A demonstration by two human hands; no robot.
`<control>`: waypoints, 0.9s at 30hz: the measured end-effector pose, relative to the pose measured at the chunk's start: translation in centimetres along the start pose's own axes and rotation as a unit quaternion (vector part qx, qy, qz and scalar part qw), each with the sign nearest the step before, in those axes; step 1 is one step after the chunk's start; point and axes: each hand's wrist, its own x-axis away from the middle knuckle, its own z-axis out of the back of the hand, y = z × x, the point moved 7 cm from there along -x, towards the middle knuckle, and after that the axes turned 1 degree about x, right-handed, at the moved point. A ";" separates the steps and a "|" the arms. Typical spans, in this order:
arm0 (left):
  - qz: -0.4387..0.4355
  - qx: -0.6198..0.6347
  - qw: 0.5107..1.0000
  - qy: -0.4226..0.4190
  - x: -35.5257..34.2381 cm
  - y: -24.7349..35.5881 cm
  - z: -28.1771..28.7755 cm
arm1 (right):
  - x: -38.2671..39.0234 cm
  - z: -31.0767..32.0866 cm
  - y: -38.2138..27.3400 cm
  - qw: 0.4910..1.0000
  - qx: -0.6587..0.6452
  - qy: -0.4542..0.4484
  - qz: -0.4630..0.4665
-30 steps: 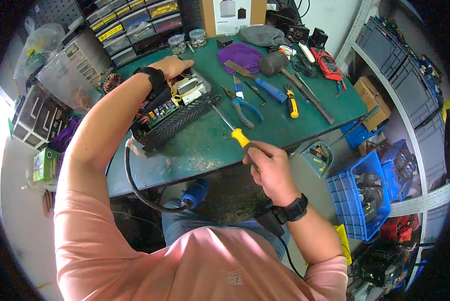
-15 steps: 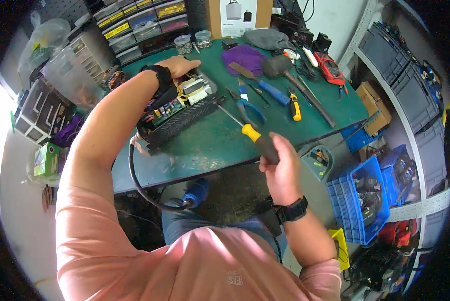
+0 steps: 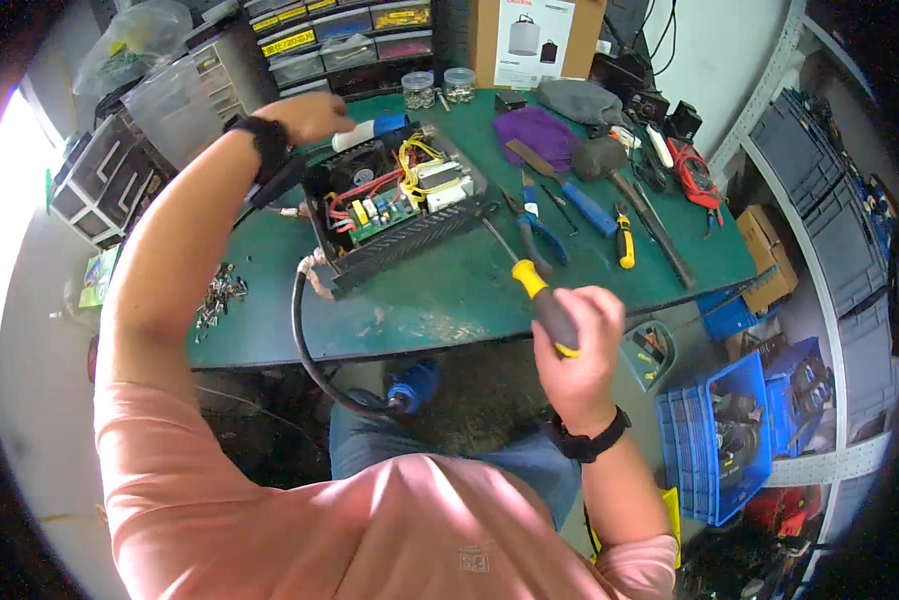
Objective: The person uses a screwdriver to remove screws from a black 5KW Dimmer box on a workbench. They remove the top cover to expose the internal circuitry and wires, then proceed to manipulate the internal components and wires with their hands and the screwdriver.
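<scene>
9 o'clock: metal bits (image 3: 223, 290), newly uncovered, too small to identify | 11: left hand (image 3: 312, 118), shifted left off case, grip unclear | 11, nearer: opened case (image 3: 397, 205) | 3: screwdriver (image 3: 556, 318), tip contact unclear | 4: right hand (image 3: 584, 345) grasping screwdriver

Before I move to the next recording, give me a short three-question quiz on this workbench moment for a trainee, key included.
1. Which of the person's hands grips the screwdriver? A) left B) both C) right

2. True or false: the black casing is open, with yellow wires showing inside.

3. Fill in the colour: the pliers lying on the green table have ____ handles.

Key: 1. C, the right hand. 2. True. 3. Blue.
</scene>
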 end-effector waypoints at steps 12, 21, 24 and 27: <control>0.055 -0.011 0.998 0.007 6.9 -1.3 -6.5 | 1.7 -0.3 5.1 0.944 -0.146 -0.018 -0.296; 0.113 0.004 0.991 0.065 6.4 -3.0 -8.6 | 2.8 -1.0 4.5 0.941 -0.197 0.043 -0.273; 0.129 0.025 0.988 0.078 6.8 -2.7 -8.2 | 3.0 -1.2 5.1 0.891 -0.247 0.001 -0.380; 0.134 0.044 0.987 0.072 6.8 -2.6 -7.8 | 2.8 -1.1 5.4 0.916 -0.179 -0.030 -0.359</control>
